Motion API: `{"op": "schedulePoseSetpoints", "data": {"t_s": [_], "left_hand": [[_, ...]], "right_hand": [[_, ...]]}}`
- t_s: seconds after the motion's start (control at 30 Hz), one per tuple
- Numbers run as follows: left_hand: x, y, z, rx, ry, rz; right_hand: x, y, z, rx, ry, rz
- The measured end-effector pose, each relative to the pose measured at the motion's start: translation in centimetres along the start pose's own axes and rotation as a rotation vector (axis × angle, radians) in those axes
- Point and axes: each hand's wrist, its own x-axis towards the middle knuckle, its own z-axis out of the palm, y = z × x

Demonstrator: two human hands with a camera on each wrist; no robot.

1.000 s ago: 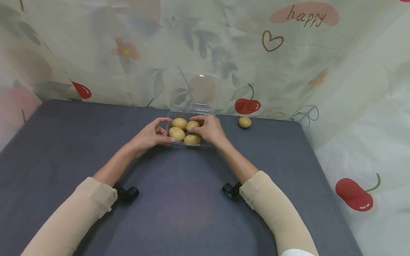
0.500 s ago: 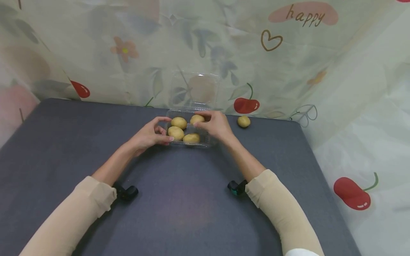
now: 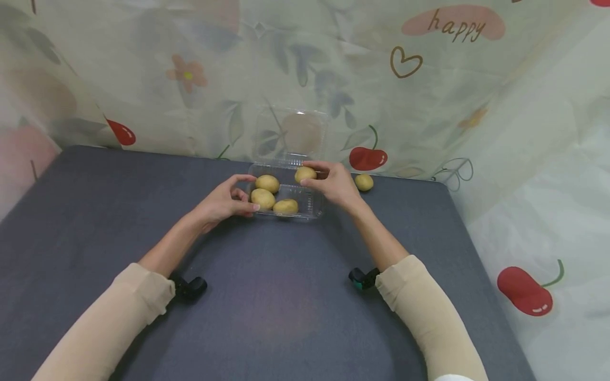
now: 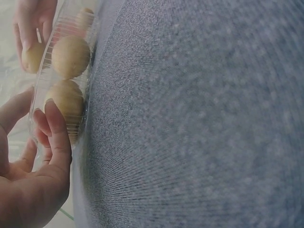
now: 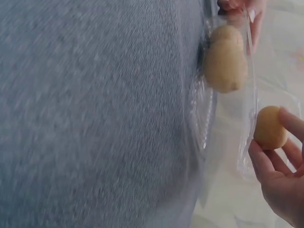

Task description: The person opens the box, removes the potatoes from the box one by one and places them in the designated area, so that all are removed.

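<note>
A clear plastic clamshell box [image 3: 312,206] stands at the back of the table, its lid [image 3: 290,132] raised behind it. Three potatoes lie inside, one of them the front potato [image 3: 286,207]. My left hand [image 3: 221,203] grips the box's left end, thumb and fingers spread around its wall. Between thumb and fingertips, my right hand [image 3: 335,185] pinches another potato [image 3: 305,174] over the back right part of the box. The right wrist view has this pinched potato [image 5: 270,128] above the box rim, apart from the potatoes inside.
A loose potato [image 3: 364,182] sits on the dark grey table [image 3: 267,296], right of the box near the back edge. A patterned curtain [image 3: 200,116] hangs directly behind the table and along the right side.
My right hand has moved right and slightly up and back with the potato, from beside the other potatoes to over the back right part of the box. My left hand has stayed in place.
</note>
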Motion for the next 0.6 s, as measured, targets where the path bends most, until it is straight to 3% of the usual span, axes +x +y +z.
{"op": "schedulePoseSetpoints", "data": {"t_s": [0.4, 0.6], "left_hand": [[-0.1, 0.1, 0.0, 0.010, 0.002, -0.003], [-0.1, 0.1, 0.0, 0.012, -0.004, -0.004]], "right_hand": [[-0.4, 0.8, -2.1, 0.084, 0.020, -0.036], [-0.8, 1.4, -3.6, -0.001, 0.032, -0.033]]}}
